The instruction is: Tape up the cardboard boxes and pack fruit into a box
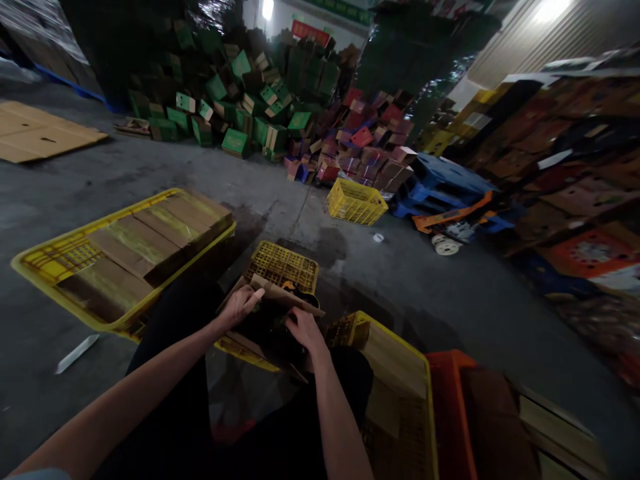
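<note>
Between my knees is an open cardboard box [280, 290] with dark contents that I cannot make out. It rests on a yellow plastic crate [285, 261] with a grid surface. At the box's left side my left hand [241, 307] is closed on its edge, thumb stretched along a raised flap. My right hand [304, 328] reaches into the box at the right, its fingers curled downward and the tips lost in shadow. Just behind the far flap lies a black and orange object [295, 288], partly hidden.
On my left, a long yellow crate [123, 327] holds several taped cardboard boxes [167, 220]. A yellow crate [430, 400] with cardboard and a red crate [450, 363] stand at right. Farther off are another yellow crate [357, 202], an orange pallet jack [453, 213], blue pallets [445, 177] and piled green cartons [235, 142].
</note>
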Available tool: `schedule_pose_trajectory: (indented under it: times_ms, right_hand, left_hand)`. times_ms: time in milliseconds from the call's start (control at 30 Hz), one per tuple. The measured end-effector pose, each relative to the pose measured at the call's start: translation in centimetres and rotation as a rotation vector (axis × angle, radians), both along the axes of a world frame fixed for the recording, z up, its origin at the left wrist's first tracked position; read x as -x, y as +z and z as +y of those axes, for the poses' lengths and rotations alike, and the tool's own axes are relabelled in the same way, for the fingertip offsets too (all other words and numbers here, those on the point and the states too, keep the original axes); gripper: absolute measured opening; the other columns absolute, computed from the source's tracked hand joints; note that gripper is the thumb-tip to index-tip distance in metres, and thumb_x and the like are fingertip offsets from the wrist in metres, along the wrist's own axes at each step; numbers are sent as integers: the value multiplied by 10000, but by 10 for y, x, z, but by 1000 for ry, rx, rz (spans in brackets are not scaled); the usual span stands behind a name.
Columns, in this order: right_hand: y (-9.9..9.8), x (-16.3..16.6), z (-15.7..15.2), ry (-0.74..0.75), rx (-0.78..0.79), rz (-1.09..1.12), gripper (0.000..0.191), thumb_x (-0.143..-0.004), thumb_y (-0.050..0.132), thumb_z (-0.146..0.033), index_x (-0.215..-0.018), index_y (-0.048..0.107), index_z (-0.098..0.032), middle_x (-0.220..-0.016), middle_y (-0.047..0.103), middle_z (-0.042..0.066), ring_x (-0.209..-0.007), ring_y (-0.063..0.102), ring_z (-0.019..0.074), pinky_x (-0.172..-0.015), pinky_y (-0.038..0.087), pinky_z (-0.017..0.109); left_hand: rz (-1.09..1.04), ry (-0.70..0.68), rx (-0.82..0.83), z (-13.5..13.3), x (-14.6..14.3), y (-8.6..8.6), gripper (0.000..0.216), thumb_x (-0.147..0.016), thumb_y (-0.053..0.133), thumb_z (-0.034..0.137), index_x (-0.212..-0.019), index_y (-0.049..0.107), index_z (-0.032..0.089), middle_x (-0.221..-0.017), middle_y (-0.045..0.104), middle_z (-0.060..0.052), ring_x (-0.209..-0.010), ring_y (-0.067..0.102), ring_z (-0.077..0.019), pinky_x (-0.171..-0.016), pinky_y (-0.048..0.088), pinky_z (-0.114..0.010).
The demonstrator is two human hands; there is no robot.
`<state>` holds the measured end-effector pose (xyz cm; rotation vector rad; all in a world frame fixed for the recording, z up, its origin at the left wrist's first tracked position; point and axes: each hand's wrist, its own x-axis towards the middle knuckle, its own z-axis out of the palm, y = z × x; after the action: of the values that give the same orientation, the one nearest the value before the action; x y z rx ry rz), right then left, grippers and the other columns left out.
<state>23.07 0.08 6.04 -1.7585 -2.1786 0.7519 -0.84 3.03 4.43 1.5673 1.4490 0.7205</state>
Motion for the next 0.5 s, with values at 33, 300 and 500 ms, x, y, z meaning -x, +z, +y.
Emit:
schedule_pose_trajectory:
  times_ms: [33, 300, 500]
  right_hand:
    - [-2, 2, 1, 7, -10, 6, 160, -901, 555, -193, -984, 691, -180, -964, 734, 76, -939, 674, 227, -849, 458, 297]
    - [-15, 17, 7, 95, -38, 86, 318, -883, 584, -187, -1193, 659, -179, -1191, 691, 97, -1116, 634, 229, -1009, 441, 346]
    - [-22, 13, -3, 233, 189, -353, 622, -725, 766, -280, -1317, 592, -200, -1342, 594, 141, -1268, 518, 324, -1066, 377, 429]
  left_hand:
    - [11, 5, -41, 0, 1, 2, 531, -941, 390, 567, -768, 704, 175, -905, 682, -86, -915, 641, -241, -880, 436, -319]
    - [36, -120, -35, -3, -3, -2, 660, -951, 276, 617, -691, 693, 177, -782, 680, -72, -791, 633, -222, -785, 422, -304]
    - [-15, -259, 187, -5, -5, -15, 636, -886, 383, 695, -581, 624, 191, -620, 641, -53, -722, 638, -254, -707, 426, -303]
